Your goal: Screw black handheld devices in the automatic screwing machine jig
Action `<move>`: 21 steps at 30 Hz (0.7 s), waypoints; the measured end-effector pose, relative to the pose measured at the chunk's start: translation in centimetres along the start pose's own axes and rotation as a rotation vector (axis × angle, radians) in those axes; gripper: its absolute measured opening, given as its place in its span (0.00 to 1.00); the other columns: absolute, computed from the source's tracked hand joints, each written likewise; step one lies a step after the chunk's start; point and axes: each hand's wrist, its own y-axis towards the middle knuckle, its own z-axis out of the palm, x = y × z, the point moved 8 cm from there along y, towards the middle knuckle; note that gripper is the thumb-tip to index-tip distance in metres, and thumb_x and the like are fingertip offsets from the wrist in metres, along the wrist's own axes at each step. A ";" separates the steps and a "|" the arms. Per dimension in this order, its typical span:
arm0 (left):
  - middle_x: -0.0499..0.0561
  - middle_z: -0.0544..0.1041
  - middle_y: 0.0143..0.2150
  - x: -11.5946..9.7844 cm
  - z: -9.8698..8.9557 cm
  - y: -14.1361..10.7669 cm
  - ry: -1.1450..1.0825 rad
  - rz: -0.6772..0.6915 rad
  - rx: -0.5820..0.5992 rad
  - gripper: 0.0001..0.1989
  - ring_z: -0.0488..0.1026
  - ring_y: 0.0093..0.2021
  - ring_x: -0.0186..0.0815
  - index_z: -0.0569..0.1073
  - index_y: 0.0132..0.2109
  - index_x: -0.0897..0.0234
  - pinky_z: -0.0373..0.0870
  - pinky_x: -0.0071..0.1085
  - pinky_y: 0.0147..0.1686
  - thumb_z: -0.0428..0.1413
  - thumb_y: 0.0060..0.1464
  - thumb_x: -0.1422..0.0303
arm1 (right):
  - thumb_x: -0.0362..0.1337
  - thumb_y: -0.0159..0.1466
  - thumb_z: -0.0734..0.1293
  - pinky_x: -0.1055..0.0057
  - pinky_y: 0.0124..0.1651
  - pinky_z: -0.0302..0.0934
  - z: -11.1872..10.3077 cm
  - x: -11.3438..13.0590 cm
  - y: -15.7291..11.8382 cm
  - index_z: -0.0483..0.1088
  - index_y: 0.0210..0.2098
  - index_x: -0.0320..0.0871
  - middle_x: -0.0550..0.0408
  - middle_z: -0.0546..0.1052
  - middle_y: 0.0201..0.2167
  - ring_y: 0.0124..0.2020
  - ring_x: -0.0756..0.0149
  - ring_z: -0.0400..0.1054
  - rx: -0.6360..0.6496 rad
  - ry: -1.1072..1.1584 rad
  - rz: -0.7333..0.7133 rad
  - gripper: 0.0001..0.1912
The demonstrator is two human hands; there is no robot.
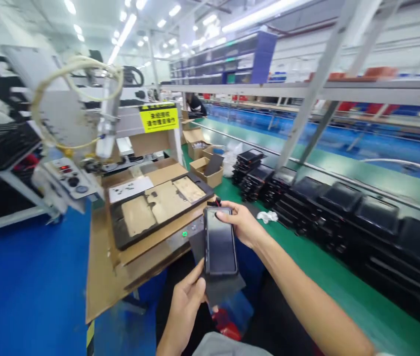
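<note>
A black rectangular device with a dark, glossy screen (221, 244) is held up in front of me, its long side pointing away. My right hand (245, 222) grips its far end, thumb over the front near the top edge. At the near left corner, my left hand (189, 296) holds the device's edge, fingers partly hidden beneath. Under the device lies a dark grey sheet (225, 290), and I cannot tell what supports it. A small black and red piece (215, 202) shows just beyond the device's far edge.
Left of my hands, a black-framed fixture (121, 242) with tan recesses lies on a cardboard-covered bench (99, 291). Behind it stands a machine with a hose (39, 109). Stacked black screen units (376, 215) line the green bench (343, 301) at right. Open cartons (213, 178) stand beyond.
</note>
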 end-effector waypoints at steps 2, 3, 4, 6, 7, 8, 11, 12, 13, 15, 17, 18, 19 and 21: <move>0.61 0.85 0.41 2.1 -3.1 -0.3 0.004 -0.059 -0.068 0.35 0.81 0.41 0.49 0.75 0.63 0.64 0.78 0.48 0.47 0.65 0.53 0.51 | 0.35 0.51 0.82 0.67 0.41 0.73 2.8 0.1 4.1 0.74 0.49 0.42 0.51 0.82 0.40 0.34 0.63 0.77 0.031 0.012 -0.014 0.28; 0.58 0.85 0.36 3.4 -4.5 -0.5 0.012 -0.089 -0.092 0.35 0.80 0.38 0.47 0.76 0.62 0.64 0.78 0.47 0.46 0.67 0.51 0.50 | 0.34 0.51 0.82 0.67 0.41 0.73 4.6 -0.1 6.4 0.75 0.49 0.42 0.52 0.82 0.39 0.34 0.63 0.77 0.054 0.019 -0.007 0.27; 0.57 0.84 0.32 4.7 -5.8 -0.6 0.018 -0.112 -0.115 0.36 0.80 0.35 0.45 0.78 0.60 0.64 0.77 0.46 0.45 0.68 0.49 0.49 | 0.34 0.52 0.81 0.67 0.42 0.74 6.6 -0.4 8.6 0.75 0.49 0.41 0.52 0.82 0.39 0.35 0.63 0.78 0.086 0.027 0.005 0.26; 0.56 0.83 0.29 7.5 -7.7 -0.8 0.007 -0.152 -0.133 0.37 0.80 0.34 0.46 0.81 0.57 0.65 0.77 0.45 0.44 0.69 0.44 0.46 | 0.33 0.55 0.79 0.66 0.44 0.75 11.3 -1.4 12.8 0.75 0.48 0.40 0.51 0.82 0.38 0.37 0.63 0.78 0.181 0.039 0.033 0.21; 0.57 0.83 0.29 8.8 -8.3 -0.9 -0.003 -0.169 -0.129 0.38 0.80 0.35 0.48 0.82 0.55 0.64 0.77 0.46 0.44 0.70 0.42 0.45 | 0.32 0.56 0.78 0.66 0.45 0.75 13.6 -2.0 14.8 0.75 0.47 0.40 0.51 0.82 0.38 0.37 0.63 0.78 0.228 0.042 0.044 0.20; 0.58 0.83 0.30 10.0 -8.8 -0.9 -0.009 -0.181 -0.123 0.38 0.80 0.37 0.50 0.83 0.54 0.64 0.77 0.47 0.45 0.70 0.40 0.44 | 0.31 0.57 0.78 0.67 0.45 0.75 15.9 -2.6 16.6 0.75 0.46 0.39 0.51 0.82 0.37 0.36 0.64 0.77 0.265 0.044 0.050 0.18; 0.60 0.83 0.32 12.3 -10.0 -1.0 -0.009 -0.198 -0.114 0.39 0.81 0.40 0.53 0.84 0.51 0.64 0.76 0.48 0.46 0.70 0.37 0.42 | 0.28 0.57 0.77 0.68 0.45 0.74 21.2 -4.6 21.3 0.75 0.45 0.38 0.53 0.82 0.35 0.34 0.67 0.76 0.305 0.036 0.062 0.17; 0.60 0.84 0.32 12.7 -10.3 -1.0 -0.011 -0.202 -0.116 0.39 0.81 0.40 0.52 0.84 0.52 0.64 0.76 0.48 0.46 0.70 0.38 0.42 | 0.27 0.57 0.77 0.68 0.45 0.74 22.5 -5.3 22.4 0.75 0.45 0.38 0.54 0.81 0.33 0.33 0.67 0.75 0.302 0.027 0.070 0.17; 0.61 0.84 0.33 13.0 -10.7 -1.0 -0.013 -0.207 -0.121 0.39 0.81 0.39 0.52 0.84 0.52 0.63 0.76 0.48 0.46 0.69 0.38 0.42 | 0.27 0.57 0.77 0.66 0.44 0.73 23.6 -6.0 23.4 0.74 0.46 0.38 0.55 0.80 0.32 0.32 0.67 0.75 0.300 0.014 0.082 0.18; 0.61 0.84 0.35 13.4 -11.6 -1.1 -0.016 -0.219 -0.135 0.38 0.81 0.40 0.52 0.83 0.53 0.62 0.77 0.48 0.46 0.69 0.39 0.42 | 0.27 0.57 0.77 0.64 0.44 0.73 25.1 -7.4 24.7 0.73 0.46 0.39 0.57 0.79 0.30 0.31 0.67 0.73 0.309 -0.029 0.105 0.19; 0.62 0.84 0.36 13.8 -12.5 -1.1 -0.024 -0.224 -0.150 0.38 0.81 0.41 0.53 0.83 0.53 0.61 0.77 0.47 0.44 0.69 0.39 0.42 | 0.28 0.56 0.78 0.65 0.44 0.71 26.0 -8.4 25.4 0.73 0.46 0.40 0.58 0.79 0.30 0.31 0.68 0.73 0.325 -0.088 0.108 0.19; 0.62 0.84 0.36 14.0 -12.9 -1.0 -0.028 -0.225 -0.155 0.38 0.80 0.41 0.52 0.83 0.53 0.61 0.77 0.46 0.43 0.69 0.39 0.42 | 0.29 0.55 0.78 0.66 0.44 0.71 26.2 -8.8 25.6 0.74 0.45 0.40 0.58 0.79 0.30 0.31 0.68 0.72 0.336 -0.123 0.102 0.19; 0.61 0.84 0.34 14.3 -13.2 -1.0 -0.030 -0.229 -0.155 0.39 0.80 0.39 0.51 0.83 0.54 0.61 0.77 0.46 0.42 0.69 0.40 0.41 | 0.31 0.55 0.78 0.67 0.44 0.70 26.4 -9.1 25.6 0.74 0.44 0.41 0.58 0.79 0.31 0.32 0.67 0.72 0.351 -0.163 0.091 0.18; 0.58 0.82 0.28 15.0 -13.7 -1.0 -0.017 -0.252 -0.145 0.41 0.79 0.33 0.48 0.82 0.56 0.62 0.77 0.44 0.39 0.68 0.41 0.41 | 0.33 0.56 0.77 0.68 0.45 0.68 26.6 -9.1 25.8 0.75 0.42 0.41 0.58 0.79 0.32 0.35 0.66 0.72 0.383 -0.279 0.028 0.15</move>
